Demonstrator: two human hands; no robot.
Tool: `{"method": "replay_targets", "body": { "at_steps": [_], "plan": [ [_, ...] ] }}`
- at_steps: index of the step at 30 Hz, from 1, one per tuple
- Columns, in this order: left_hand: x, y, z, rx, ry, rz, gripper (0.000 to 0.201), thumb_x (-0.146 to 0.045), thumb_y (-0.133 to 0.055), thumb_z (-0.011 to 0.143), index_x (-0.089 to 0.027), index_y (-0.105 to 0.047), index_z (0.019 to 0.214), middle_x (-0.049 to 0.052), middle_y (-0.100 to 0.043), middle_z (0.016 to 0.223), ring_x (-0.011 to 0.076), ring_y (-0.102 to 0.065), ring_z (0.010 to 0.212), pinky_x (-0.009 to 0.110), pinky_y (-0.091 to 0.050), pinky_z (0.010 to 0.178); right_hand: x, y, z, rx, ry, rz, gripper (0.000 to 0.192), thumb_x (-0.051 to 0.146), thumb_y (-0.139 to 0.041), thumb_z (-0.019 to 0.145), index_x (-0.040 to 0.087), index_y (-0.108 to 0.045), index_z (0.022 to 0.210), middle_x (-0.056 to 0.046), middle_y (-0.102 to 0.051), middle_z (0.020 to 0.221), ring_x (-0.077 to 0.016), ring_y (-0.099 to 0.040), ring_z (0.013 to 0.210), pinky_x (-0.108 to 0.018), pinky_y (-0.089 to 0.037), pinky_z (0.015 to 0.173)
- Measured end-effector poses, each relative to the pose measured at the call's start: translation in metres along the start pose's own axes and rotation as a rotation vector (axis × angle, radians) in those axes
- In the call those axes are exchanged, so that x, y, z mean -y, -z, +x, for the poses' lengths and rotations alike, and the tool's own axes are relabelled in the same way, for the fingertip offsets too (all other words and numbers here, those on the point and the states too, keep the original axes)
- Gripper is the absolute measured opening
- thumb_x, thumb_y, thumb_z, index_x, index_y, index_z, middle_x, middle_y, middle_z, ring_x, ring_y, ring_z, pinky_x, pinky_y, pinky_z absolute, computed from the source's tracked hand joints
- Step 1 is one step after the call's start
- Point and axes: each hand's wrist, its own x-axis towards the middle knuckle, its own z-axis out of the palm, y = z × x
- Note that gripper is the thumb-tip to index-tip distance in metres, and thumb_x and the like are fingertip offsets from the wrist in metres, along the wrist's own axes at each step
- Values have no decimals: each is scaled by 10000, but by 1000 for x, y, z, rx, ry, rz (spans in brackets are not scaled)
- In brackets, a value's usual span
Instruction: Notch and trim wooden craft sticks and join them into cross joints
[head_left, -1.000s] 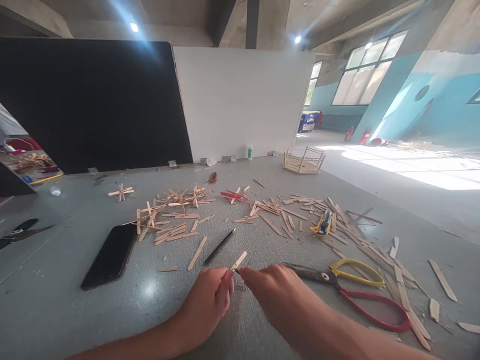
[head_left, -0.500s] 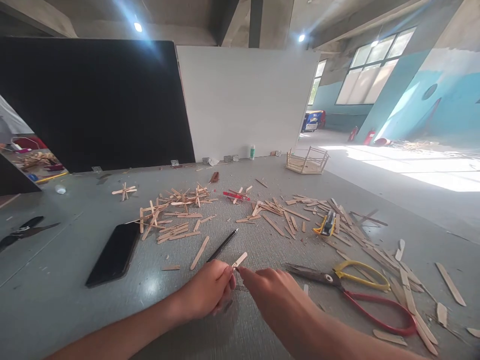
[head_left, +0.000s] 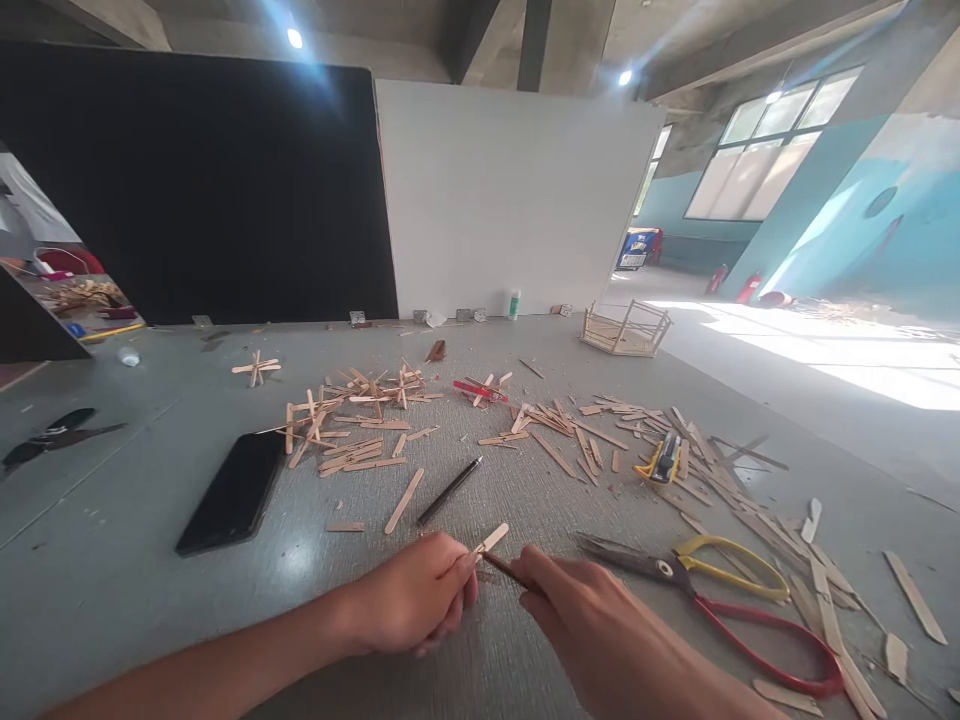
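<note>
- Wooden stick, low centre of the frame, juts up-right from the left hand, whose fingers are curled and pinched on its lower end.
- Dark thin tool crosses just under the stick, gripped in the closed right hand.
- Black phone lies at left.
- Black pen rests above the hands.
- Scissors lie at right on the grey table.

No text, label, brand or number can be read anywhere: the blue-and-red bin at one o'clock bears printing, but it is too small and blurred.
</note>
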Motion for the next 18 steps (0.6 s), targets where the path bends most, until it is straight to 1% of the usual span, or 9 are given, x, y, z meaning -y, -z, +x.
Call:
{"method": "replay_targets", "body": {
  "at_steps": [1,3,4,6,9,11,13,16,18],
  "plan": [
    [-1,-1,-1,-4,11,-3,379,-408,-313,1061,-207,-466,779,-86,-443,521,82,-364,381,198,-308,384,0,-1,-2,9,8,27,440,0,-489,849,191,-695,1188,-57,-754,851,-186,-709,707,-252,-526,614],
    [-1,-3,-4,-8,29,-10,365,-354,-297,1072,-204,-467,787,-86,-444,528,79,-372,390,192,-325,400,-2,1,-6,39,39,80,676,-27,-508,794,224,-600,1415,-59,-775,920,-187,-726,751,-243,-548,646],
    [-1,-5,-5,-14,35,-15,362,-333,-284,1077,-203,-466,792,-86,-443,530,78,-371,394,190,-330,407,-3,4,-7,51,49,99,731,-30,-510,794,244,-562,1469,-60,-783,945,-182,-731,768,-234,-556,662],
    [-1,-7,-5,-28,48,-26,363,-300,-255,1084,-203,-461,802,-88,-437,536,77,-363,397,187,-331,409,-4,11,-8,47,31,123,665,-1,-507,857,270,-594,1457,-58,-792,943,-177,-735,785,-224,-567,686],
    [0,-8,-3,-36,61,-37,379,-275,-242,1089,-200,-464,791,-85,-435,544,75,-353,393,187,-319,395,-5,15,-6,-8,-27,144,523,42,-476,932,263,-695,1352,-57,-796,872,-173,-737,756,-222,-576,684],
    [0,-8,-2,-28,65,-41,394,-273,-243,1092,-199,-468,777,-84,-430,536,75,-352,389,186,-315,389,-5,13,-6,-49,-22,171,520,33,-456,932,252,-712,1327,-60,-804,879,-168,-741,738,-215,-579,677],
    [1,-7,-1,-21,64,-46,403,-283,-241,1097,-199,-469,776,-85,-426,531,75,-354,387,185,-318,389,-7,8,-7,-68,6,182,541,30,-457,925,262,-693,1352,-63,-813,946,-171,-750,770,-225,-589,708],
    [1,-5,-2,-13,59,-51,397,-296,-249,1103,-198,-476,793,-82,-442,550,73,-369,400,182,-327,396,-12,3,-12,-27,25,138,574,39,-479,898,281,-670,1383,-56,-816,966,-177,-754,768,-243,-600,717],
    [1,-5,-3,-11,55,-47,390,-296,-253,1105,-197,-482,804,-81,-448,554,75,-373,407,180,-328,396,-15,2,-16,5,20,100,621,50,-527,844,292,-656,1401,-45,-818,974,-176,-754,761,-225,-600,696]
  ]
}}
